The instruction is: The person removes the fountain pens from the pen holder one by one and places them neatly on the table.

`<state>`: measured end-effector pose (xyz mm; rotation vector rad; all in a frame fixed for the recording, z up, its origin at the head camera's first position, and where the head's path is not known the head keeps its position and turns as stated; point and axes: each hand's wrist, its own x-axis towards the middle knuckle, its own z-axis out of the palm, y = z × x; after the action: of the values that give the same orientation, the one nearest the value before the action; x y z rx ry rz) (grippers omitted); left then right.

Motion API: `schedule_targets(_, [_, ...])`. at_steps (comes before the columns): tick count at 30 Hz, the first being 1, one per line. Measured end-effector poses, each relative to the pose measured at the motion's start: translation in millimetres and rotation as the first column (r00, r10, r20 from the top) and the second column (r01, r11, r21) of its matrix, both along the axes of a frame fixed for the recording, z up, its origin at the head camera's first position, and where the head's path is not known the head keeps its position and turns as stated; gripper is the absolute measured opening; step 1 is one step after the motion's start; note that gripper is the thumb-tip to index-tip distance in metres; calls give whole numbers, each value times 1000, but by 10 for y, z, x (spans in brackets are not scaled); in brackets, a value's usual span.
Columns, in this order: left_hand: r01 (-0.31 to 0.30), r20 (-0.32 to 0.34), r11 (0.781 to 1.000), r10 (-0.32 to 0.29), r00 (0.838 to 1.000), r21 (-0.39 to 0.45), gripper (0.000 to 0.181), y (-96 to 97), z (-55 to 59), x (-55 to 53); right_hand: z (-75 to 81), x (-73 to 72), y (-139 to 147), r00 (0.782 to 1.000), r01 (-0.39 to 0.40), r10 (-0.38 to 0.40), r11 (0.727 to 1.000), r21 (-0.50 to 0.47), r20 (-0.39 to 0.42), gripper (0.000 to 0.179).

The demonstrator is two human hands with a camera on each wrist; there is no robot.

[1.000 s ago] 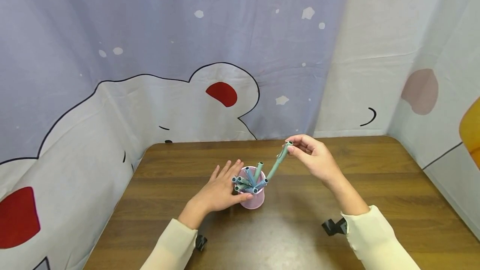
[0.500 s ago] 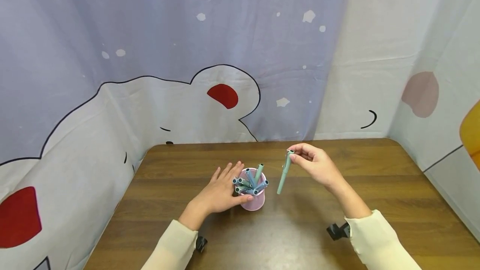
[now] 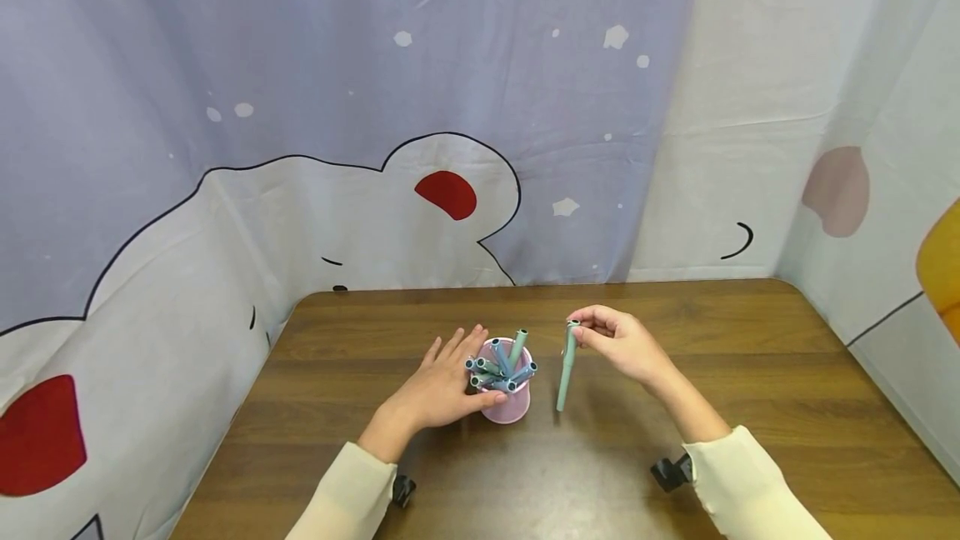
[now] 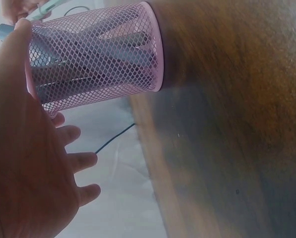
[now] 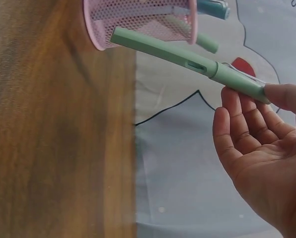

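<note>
A pink mesh pen cup [image 3: 507,410] stands upright on the wooden table, filled with several blue and green pens [image 3: 501,355]. Against its left side rests my left hand [image 3: 432,390], fingers spread and straight, thumb along the near side of the rim. To the right of the cup, my right hand [image 3: 624,347] pinches a light green pen [image 3: 566,377] by its clip end between thumb and fingers. That pen hangs almost upright, its other end pointing down, apart from the cup. In the right wrist view the green pen [image 5: 163,51] shows its cap and clip.
The wooden table [image 3: 600,482] extends around the cup to a back edge that meets a printed curtain [image 3: 337,215]. A black wrist device [image 3: 403,489] sits by the left sleeve, another black device [image 3: 670,473] by the right.
My right hand has drawn the green pen away from the cup's rim, then lowered it, so it has swung from slanting to nearly upright. My left hand stays at the cup.
</note>
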<state>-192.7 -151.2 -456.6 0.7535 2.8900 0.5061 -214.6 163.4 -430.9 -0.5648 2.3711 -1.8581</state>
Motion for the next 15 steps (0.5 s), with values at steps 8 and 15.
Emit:
schedule_targets(8, [-8,-11,1000,8,1000,-6,103,5,5,18,-139,-13,-30,998,-43,42,999,34,39,29])
schedule_targets(15, [-4,-24,1000,4,1000,1,103,3,-12,12,-278,-24,-79,988,-109,107,994,11,112,30])
